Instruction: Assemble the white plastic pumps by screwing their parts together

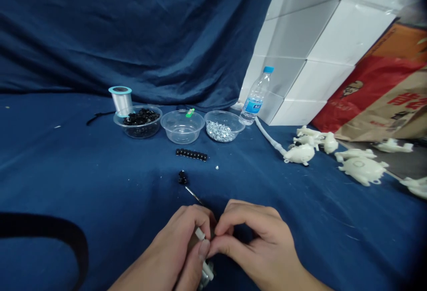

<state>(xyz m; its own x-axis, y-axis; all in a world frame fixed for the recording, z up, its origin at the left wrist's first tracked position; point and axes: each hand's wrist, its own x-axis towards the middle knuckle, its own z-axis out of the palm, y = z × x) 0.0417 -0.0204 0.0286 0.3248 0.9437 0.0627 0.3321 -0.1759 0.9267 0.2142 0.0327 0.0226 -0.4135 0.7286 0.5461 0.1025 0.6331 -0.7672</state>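
Note:
Close to me, my left hand (182, 242) is closed with thumb and finger around a small white plastic piece (200, 233). My right hand (258, 237) meets it from the right, thumb and forefinger pinched together; whatever is between those fingertips is too hidden to name. Below the left thumb another white, tube-like part (207, 271) shows, with something clear under it. Just beyond the hands lies a thin metal rod (193, 195), its near end hidden by the fingers. Small black parts (182, 177) sit at its far end, and a row of black pieces (191, 155) lies farther back.
Clear bowls stand behind: one with black parts (142, 116), one see-through bowl (183, 135) with a green item, one with small screws (218, 131). A line spool (122, 101) and water bottle (255, 97) flank them. Cream plastic figures (362, 170), white boxes (302, 79) and a paper bag (376, 95) are right.

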